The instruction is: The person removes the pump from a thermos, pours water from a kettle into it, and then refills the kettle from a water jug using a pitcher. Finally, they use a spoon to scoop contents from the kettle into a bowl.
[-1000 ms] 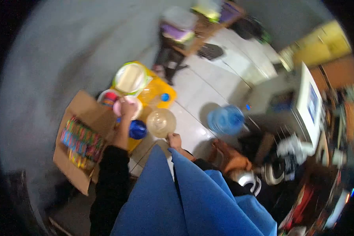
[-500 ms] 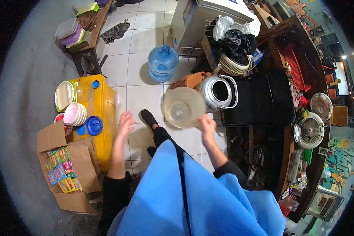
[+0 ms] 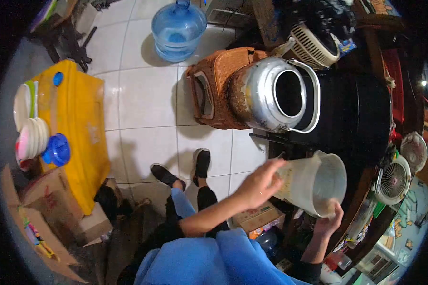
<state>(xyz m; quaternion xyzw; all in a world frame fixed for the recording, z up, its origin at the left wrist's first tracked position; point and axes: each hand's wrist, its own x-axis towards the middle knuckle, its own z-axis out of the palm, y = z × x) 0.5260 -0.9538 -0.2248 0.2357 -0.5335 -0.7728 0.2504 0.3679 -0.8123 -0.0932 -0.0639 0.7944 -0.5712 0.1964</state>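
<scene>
A translucent plastic pitcher (image 3: pixel 329 183) is tilted at the right, its wide mouth facing right. My right hand (image 3: pixel 329 217) grips it at the lower rim. Against the pitcher's base, on its left side, rests my left hand (image 3: pixel 264 184), fingers bent round the edge. Above them a large silver kettle (image 3: pixel 259 95) with an open top and a raised handle stands on a brown woven stool (image 3: pixel 221 90).
A blue water jug (image 3: pixel 178 33) stands on the tiled floor. Left is a yellow box (image 3: pixel 83 137) with stacked bowls (image 3: pixel 33 137) and a cardboard box (image 3: pixel 57 199). A black surface (image 3: pixel 352 114), a beige basket (image 3: pixel 314 45) and fans (image 3: pixel 393 180) are at the right.
The pitcher has moved right and down, away from the kettle's left side, and is tilted. My left hand has come across to it. The view has shifted closer to the kettle.
</scene>
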